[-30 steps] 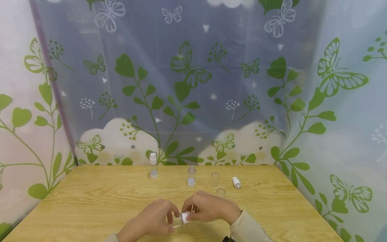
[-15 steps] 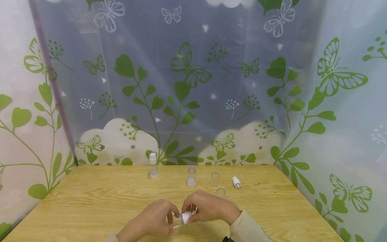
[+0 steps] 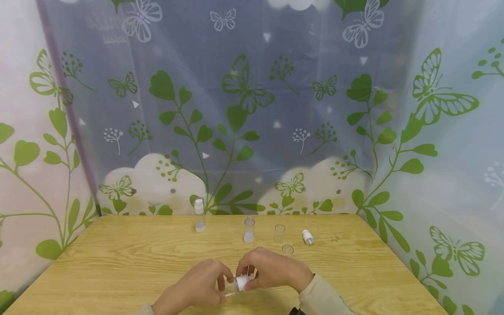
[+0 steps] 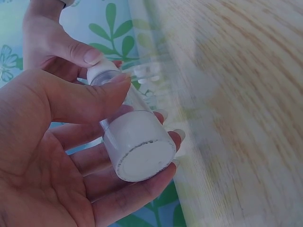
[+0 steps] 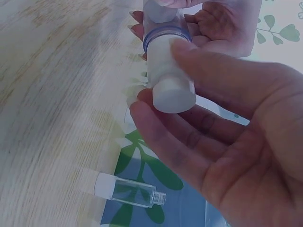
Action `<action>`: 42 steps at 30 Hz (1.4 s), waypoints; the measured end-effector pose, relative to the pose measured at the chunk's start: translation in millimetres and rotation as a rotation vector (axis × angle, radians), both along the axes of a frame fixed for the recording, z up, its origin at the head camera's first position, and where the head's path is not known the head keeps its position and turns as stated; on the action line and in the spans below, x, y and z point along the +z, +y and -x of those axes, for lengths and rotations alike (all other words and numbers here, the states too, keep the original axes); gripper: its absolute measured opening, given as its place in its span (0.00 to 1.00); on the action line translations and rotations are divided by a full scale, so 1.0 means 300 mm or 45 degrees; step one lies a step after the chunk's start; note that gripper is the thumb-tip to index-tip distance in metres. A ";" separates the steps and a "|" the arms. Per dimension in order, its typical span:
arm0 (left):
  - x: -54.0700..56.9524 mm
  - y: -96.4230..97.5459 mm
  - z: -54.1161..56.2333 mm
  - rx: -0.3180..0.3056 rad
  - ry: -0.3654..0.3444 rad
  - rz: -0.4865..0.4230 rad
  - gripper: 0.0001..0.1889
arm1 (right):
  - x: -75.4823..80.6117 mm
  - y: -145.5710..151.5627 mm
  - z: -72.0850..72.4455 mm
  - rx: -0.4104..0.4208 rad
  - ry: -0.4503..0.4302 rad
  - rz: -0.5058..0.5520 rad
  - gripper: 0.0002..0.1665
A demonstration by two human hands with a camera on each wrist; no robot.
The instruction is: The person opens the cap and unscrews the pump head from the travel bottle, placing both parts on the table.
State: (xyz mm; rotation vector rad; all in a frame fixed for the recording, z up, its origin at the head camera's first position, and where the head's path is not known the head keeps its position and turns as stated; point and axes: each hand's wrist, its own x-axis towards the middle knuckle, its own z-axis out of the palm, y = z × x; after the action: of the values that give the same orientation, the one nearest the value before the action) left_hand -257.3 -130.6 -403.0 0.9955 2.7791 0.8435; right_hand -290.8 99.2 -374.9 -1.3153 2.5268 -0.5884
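Low over the front of the table, both hands hold one small pump bottle tilted between them. My left hand (image 3: 202, 282) grips its clear body (image 4: 137, 101), thumb on one side and fingers under the white base (image 4: 139, 146). At the other end, my right hand (image 3: 271, 269) pinches the white pump head (image 5: 173, 92) between thumb and fingers. A clear collar (image 5: 166, 34) rings the bottle where the white head meets the body. In the right wrist view, a second clear bottle (image 5: 132, 190) with a threaded neck stands beyond my right fingers.
On the wooden table (image 3: 130, 258), a bottle with a white pump (image 3: 200, 216) stands at the back left. Right of centre are a clear cap (image 3: 279, 234), a clear round piece (image 3: 288, 249) and a loose white pump head (image 3: 308, 237). A printed curtain (image 3: 189, 78) hangs behind.
My right thumb and fingers have shifted slightly to the right on the pump head, showing more of its white side. The left hand and the bottle stay in place.
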 end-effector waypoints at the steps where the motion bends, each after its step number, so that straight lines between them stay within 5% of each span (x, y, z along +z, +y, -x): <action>1: 0.001 -0.001 0.001 -0.001 0.002 0.001 0.18 | 0.001 0.001 0.000 -0.002 0.000 0.000 0.11; 42: 0.001 -0.001 -0.001 0.007 0.002 0.026 0.18 | 0.005 -0.003 -0.005 -0.007 -0.010 0.021 0.11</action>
State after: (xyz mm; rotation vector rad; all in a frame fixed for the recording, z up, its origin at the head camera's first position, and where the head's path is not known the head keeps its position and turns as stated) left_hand -256.9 -130.8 -402.7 0.9861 2.7868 0.8140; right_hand -289.3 98.4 -373.5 -1.3092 2.5258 -0.6156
